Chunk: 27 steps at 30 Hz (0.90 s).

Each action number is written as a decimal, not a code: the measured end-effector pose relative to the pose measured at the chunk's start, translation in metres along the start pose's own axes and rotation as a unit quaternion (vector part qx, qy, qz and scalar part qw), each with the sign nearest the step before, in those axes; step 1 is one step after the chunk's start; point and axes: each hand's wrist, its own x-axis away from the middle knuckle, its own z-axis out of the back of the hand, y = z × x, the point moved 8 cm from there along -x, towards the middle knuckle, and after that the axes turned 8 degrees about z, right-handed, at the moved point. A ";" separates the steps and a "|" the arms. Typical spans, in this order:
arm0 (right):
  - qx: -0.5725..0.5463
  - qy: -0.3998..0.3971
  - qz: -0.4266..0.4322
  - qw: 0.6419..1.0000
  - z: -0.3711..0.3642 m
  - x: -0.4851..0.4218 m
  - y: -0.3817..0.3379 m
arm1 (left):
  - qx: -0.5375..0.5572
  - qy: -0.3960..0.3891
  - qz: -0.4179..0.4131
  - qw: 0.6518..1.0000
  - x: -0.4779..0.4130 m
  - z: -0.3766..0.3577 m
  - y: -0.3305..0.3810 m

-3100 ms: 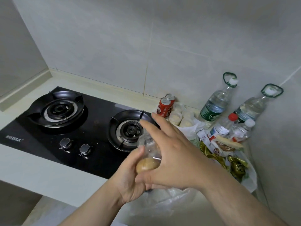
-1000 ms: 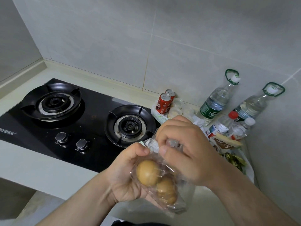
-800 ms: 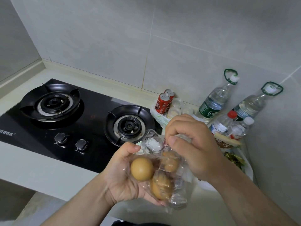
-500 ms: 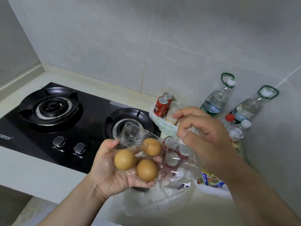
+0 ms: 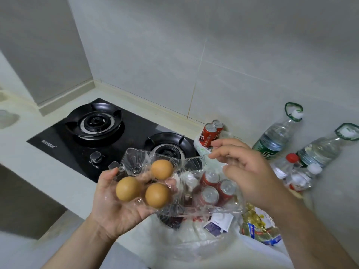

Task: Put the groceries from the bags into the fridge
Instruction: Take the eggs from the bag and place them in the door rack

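1. Above the front of the table (image 5: 58, 181), beside the stove (image 5: 126, 140), my left hand (image 5: 116, 208) cradles the clear egg carton (image 5: 136, 162) from beneath, with thumb and fingertips curled over its edges.
2. Carton is open. Its lid (image 5: 188, 171) hangs out to the right, and three brown eggs (image 5: 128, 188) sit uncovered in their cups; one cup is empty.
3. My right hand (image 5: 246, 175) is at the lid with fingers loosely curled. I cannot tell whether it pinches the plastic or only hovers.
4. Fridge is not in view, so the carton is not yet stored. Red cans (image 5: 209, 195) lie in the plastic bag (image 5: 194, 239) directly below the lid.
5. Risk: the thin plastic rests on one palm. Any tilt or squeeze while the lid is open could roll an egg out onto the cans or table.
6. Risk: pressing the lid closed unevenly could crack a shell.
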 end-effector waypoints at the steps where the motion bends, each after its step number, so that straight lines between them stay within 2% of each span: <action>1: 0.013 -0.018 0.006 1.000 0.000 0.000 -0.001 | -0.004 0.011 -0.019 1.000 0.005 -0.002 -0.002; 4: 0.053 -0.074 0.026 0.995 -0.003 0.001 -0.007 | -0.016 0.036 -0.074 0.997 0.025 -0.007 -0.009; 7: 0.136 -0.117 0.083 0.980 -0.009 0.001 -0.020 | -0.021 0.067 -0.139 0.988 0.052 -0.018 -0.019; 11: 0.187 -0.141 0.193 0.953 -0.039 0.011 -0.053 | -0.055 0.046 -0.211 0.975 0.086 -0.049 -0.039; 13: 0.197 -0.138 0.292 0.926 -0.059 0.023 -0.083 | -0.059 0.035 -0.249 0.966 0.105 -0.060 -0.052; 15: 0.184 -0.185 0.360 0.896 -0.087 0.040 -0.112 | -0.031 0.077 -0.291 0.953 0.129 -0.056 -0.066; 18: 0.176 -0.290 0.399 0.852 -0.134 0.067 -0.140 | 0.009 0.139 -0.343 0.929 0.175 -0.048 -0.097; 22: 0.175 -0.383 0.440 0.793 -0.194 0.110 -0.174 | 0.031 0.216 -0.421 0.880 0.234 -0.056 -0.135; 27: 0.114 -0.467 0.482 0.733 -0.262 0.169 -0.219 | 0.030 0.210 -0.525 0.824 0.306 -0.082 -0.167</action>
